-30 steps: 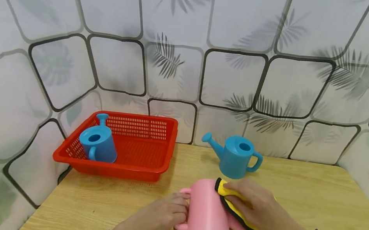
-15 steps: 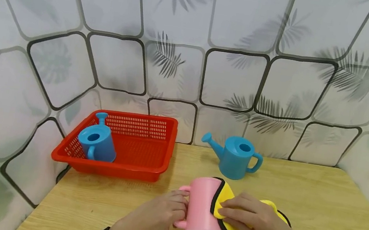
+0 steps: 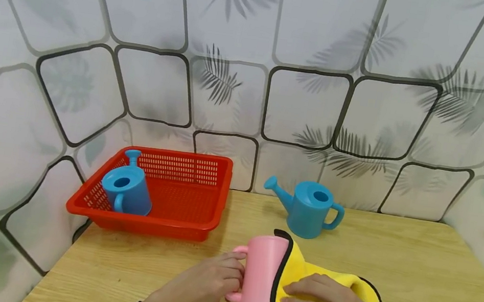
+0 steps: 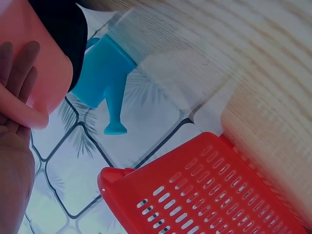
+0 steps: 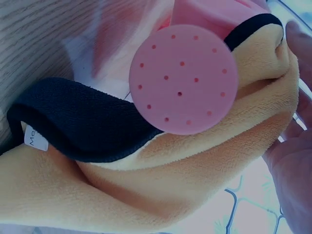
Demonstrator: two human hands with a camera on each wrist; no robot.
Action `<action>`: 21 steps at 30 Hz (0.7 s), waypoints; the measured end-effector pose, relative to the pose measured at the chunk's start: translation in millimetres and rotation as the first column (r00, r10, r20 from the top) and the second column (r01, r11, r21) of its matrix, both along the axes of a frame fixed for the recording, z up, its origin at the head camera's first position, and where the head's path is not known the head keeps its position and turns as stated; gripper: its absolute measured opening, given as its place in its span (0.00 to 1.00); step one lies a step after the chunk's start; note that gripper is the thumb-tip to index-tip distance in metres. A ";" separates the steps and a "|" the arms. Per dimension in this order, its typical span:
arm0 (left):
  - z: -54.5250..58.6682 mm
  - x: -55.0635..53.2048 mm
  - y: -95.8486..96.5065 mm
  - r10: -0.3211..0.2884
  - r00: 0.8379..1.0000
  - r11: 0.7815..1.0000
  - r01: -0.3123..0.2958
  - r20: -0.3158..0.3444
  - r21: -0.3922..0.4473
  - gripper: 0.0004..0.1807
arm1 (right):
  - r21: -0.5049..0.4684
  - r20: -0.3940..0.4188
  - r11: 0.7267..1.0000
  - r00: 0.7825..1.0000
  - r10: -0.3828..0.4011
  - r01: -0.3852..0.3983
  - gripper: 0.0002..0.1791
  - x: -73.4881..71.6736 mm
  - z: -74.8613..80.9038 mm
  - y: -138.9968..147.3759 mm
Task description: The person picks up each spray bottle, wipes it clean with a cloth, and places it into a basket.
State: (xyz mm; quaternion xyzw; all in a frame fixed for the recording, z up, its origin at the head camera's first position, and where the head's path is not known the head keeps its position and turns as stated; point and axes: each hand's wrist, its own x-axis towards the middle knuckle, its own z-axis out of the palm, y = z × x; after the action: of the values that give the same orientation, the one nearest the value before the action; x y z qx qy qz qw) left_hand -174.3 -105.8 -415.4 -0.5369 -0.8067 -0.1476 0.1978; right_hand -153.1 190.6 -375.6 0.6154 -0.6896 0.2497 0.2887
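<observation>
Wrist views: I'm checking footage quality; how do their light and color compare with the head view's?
Head: bright, cloth vivid yellow; left wrist: dimmer, left hand shadowed; right wrist: dim too, cloth duller and tan, wall behind it bleached bright.

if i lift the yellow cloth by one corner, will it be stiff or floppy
The cloth would probably flop, since it bends into soft folds against the pink watering can. Its fuzzy surface suggests it shouldn't feel slippery, and such plain sheet fabric is likely light.
</observation>
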 end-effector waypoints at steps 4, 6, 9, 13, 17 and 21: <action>-1.2 -0.2 -0.5 -0.001 1.000 1.000 0.001 0.003 0.009 0.11 | 0.002 -0.018 1.000 1.000 -0.022 0.023 0.16 0.6 -1.7 0.1; -1.2 0.0 -1.2 0.000 1.000 1.000 0.000 0.002 0.003 0.11 | -0.016 -0.028 1.000 1.000 -0.012 0.012 0.15 -0.4 -2.1 -0.6; -0.9 1.0 -2.9 0.015 1.000 1.000 -0.015 0.015 -0.015 0.10 | -0.030 -0.012 1.000 1.000 0.004 -0.004 0.14 -0.7 -2.3 -1.3; -0.2 1.9 -4.8 0.036 0.999 0.999 -0.034 0.041 -0.042 0.10 | -0.031 0.035 0.999 0.999 0.029 -0.028 0.13 -1.5 -1.9 -0.5; 0.3 3.6 -4.8 0.020 0.998 0.999 -0.016 0.065 -0.051 0.09 | -0.030 0.034 0.998 0.998 0.050 -0.049 0.12 -5.9 -0.7 1.6; 0.7 6.6 -2.9 -0.012 0.999 0.999 0.014 0.042 -0.044 0.09 | -0.043 0.002 0.999 1.000 0.013 -0.013 0.13 -12.3 -0.2 2.8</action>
State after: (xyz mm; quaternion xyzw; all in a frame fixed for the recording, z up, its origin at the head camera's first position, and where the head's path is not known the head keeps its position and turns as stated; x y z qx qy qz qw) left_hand -167.7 -108.7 -414.7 -0.5432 -0.8102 -0.1423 0.1681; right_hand -165.4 193.4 -375.8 0.6130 -0.6805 0.2672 0.2995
